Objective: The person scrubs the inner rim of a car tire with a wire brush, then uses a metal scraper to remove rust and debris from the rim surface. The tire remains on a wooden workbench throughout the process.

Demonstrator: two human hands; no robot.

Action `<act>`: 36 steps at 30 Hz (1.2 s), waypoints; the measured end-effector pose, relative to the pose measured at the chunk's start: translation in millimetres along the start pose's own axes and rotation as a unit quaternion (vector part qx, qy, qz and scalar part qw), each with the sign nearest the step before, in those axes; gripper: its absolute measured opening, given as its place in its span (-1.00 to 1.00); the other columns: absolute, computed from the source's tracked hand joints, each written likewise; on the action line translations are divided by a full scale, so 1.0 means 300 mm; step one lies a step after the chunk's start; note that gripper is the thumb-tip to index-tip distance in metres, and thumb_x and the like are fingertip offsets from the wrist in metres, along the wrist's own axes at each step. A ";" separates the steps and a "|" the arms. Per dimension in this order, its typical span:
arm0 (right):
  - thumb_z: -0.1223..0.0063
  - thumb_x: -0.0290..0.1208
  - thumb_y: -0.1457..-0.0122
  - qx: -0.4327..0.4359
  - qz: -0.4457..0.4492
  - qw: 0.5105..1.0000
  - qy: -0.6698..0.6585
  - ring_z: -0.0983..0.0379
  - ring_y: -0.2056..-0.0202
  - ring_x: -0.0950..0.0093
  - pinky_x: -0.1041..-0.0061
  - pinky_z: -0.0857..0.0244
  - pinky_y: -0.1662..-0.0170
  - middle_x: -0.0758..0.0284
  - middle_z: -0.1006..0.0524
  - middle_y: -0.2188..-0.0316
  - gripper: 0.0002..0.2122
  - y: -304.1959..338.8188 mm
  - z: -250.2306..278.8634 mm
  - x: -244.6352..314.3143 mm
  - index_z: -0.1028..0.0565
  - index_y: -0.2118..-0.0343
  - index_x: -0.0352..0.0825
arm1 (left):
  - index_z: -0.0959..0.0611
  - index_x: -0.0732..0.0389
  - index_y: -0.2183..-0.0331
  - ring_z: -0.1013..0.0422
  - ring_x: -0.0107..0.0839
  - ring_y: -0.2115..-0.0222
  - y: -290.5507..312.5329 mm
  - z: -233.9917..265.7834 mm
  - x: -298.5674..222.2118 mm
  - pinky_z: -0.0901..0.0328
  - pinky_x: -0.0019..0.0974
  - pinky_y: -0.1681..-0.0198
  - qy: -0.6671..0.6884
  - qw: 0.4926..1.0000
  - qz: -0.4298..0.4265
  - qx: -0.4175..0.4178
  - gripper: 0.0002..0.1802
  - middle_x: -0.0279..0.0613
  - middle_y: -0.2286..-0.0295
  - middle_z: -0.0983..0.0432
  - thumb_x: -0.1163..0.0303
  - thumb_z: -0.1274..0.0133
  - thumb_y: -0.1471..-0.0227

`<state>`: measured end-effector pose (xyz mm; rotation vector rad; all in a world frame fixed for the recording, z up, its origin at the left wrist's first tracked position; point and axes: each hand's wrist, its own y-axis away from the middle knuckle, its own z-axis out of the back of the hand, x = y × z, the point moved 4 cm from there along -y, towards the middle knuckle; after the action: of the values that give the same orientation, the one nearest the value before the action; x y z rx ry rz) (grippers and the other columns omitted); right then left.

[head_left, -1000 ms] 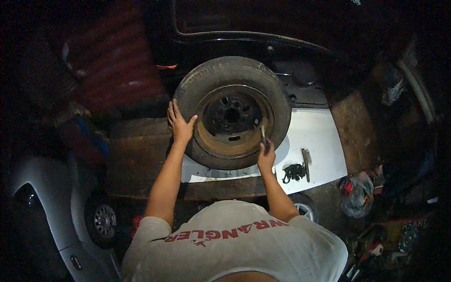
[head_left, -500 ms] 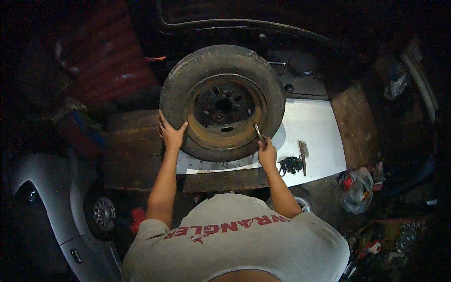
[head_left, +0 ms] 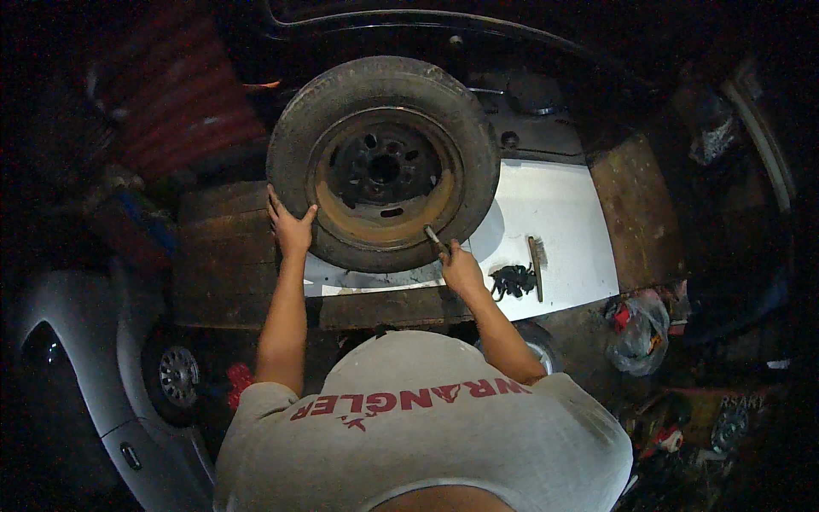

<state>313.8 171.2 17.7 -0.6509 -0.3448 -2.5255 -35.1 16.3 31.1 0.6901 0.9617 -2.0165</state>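
A car wheel (head_left: pixel 388 247), a black tire on a dark steel rim with a rust-brown band, leans tilted toward me on the table. My left hand (head_left: pixel 292 232) grips the tire's lower left side, thumb on the sidewall and fingers around the outer edge. In my right hand (head_left: pixel 461 269) is a slim tool with a pale metal end (head_left: pixel 436 240); its exact kind is too small to tell. The tool's tip touches or nearly touches the rim's lower right edge. Right of the wheel, a wire brush (head_left: pixel 536 269) lies beside a crumpled black item (head_left: pixel 514 281).
A white sheet (head_left: pixel 563 213) covers part of the wooden table (head_left: pixel 223 256). Beyond the wheel is dark car bodywork (head_left: pixel 512 27). A grey car (head_left: pixel 94 350) stands at left; a clear plastic bag (head_left: pixel 640 337) hangs or lies at right. Loose tools and parts (head_left: pixel 682 435) clutter the lower right.
The tool in my right hand has moved left and downward along the rim's lower edge. My left hand keeps its place on the tire. The whole view has shifted slightly.
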 end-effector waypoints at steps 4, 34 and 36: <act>0.07 -0.42 -0.19 -0.119 0.082 0.988 -0.060 -0.47 0.26 -0.11 0.01 -0.31 0.15 -0.12 -0.53 0.35 -0.64 -0.077 0.144 0.107 -0.35 -0.06 -0.36 | 0.06 0.04 -0.31 0.01 0.05 -0.24 -0.004 0.007 0.022 0.04 0.16 -0.23 -0.012 1.000 -0.007 -0.003 0.26 0.06 -0.25 0.04 0.08 -0.38 0.26; 0.10 -0.41 -0.16 -0.133 0.060 0.988 -0.051 -0.48 0.29 -0.09 -0.04 -0.34 0.19 -0.09 -0.54 0.36 -0.58 -0.057 0.104 0.101 -0.36 -0.13 -0.19 | 0.22 -0.06 -0.31 0.09 0.02 -0.28 0.087 0.009 0.014 0.15 0.24 -0.26 -0.092 0.992 0.066 0.059 0.34 0.03 -0.29 0.14 0.07 -0.38 0.25; 0.08 -0.40 -0.16 -0.085 0.053 0.994 -0.035 -0.48 0.30 -0.09 -0.05 -0.33 0.21 -0.10 -0.54 0.36 -0.58 -0.060 0.013 0.048 -0.36 -0.13 -0.19 | 0.22 -0.06 -0.31 0.09 0.02 -0.28 0.091 0.009 -0.001 0.16 0.24 -0.26 -0.099 0.990 0.074 0.068 0.34 0.02 -0.29 0.14 0.05 -0.38 0.25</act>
<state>294.7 181.9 26.3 -0.8023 -0.1148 -2.4525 -12.8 3.1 22.1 0.6014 0.6418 -1.9881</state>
